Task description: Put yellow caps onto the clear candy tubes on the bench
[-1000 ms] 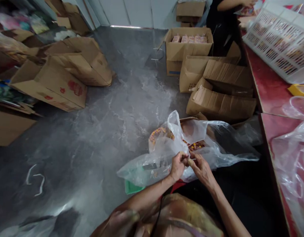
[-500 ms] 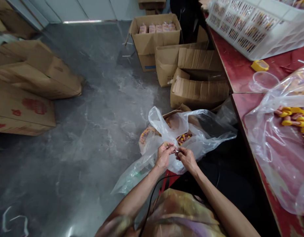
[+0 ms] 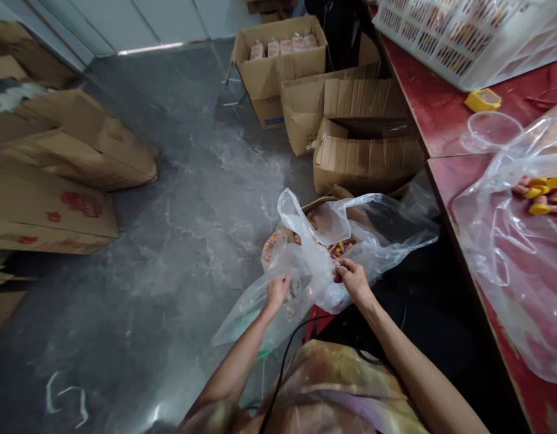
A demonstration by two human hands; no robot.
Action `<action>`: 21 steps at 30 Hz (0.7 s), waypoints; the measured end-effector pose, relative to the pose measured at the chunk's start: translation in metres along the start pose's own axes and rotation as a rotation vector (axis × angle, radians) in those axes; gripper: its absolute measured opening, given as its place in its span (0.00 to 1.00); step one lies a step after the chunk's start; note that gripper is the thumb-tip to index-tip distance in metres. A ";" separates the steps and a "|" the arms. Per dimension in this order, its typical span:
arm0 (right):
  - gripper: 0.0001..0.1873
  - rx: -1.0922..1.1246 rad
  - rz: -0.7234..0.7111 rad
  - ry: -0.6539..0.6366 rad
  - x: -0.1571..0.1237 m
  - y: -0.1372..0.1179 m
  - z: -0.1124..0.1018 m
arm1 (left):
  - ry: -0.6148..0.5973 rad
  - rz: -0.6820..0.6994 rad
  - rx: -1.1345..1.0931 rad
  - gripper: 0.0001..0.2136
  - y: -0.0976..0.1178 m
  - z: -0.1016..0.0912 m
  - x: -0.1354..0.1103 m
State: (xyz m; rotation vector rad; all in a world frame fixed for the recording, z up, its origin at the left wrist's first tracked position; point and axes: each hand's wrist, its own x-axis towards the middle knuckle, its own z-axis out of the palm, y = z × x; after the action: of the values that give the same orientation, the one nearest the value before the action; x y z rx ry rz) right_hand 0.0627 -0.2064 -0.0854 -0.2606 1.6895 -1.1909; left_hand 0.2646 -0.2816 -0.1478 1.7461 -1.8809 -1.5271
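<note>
Two hands are showing, left hand and right hand, alongside two bags, one crate and one cup.

On grey concrete floor: collapsed cartons at left, 1 open carton of pink packets, folded cartons, 1 box lined with thin bag. On red worktop: white crate, small yellow piece, clear round tub, filled plastic sack
</note>
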 end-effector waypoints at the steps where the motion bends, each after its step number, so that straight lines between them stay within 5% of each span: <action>1: 0.17 0.011 0.003 0.004 0.000 -0.001 -0.001 | -0.008 -0.011 0.005 0.14 -0.003 -0.003 0.002; 6: 0.15 0.055 0.017 0.041 0.001 -0.002 -0.004 | -0.093 0.082 -0.082 0.10 0.005 -0.012 -0.005; 12: 0.13 0.075 0.025 0.046 0.002 0.000 -0.005 | -0.152 0.161 -0.229 0.13 0.033 0.010 -0.027; 16: 0.12 0.073 0.032 0.042 0.001 0.000 -0.005 | -0.237 0.098 -0.345 0.11 0.040 0.022 -0.026; 21: 0.11 0.072 0.042 0.036 0.002 0.001 -0.004 | -0.467 -0.068 -0.528 0.14 0.034 0.012 -0.018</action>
State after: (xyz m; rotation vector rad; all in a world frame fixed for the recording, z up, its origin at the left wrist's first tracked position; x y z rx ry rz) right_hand 0.0592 -0.2046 -0.0872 -0.1595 1.6712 -1.2291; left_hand 0.2398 -0.2668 -0.1198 1.3024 -1.3769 -2.3459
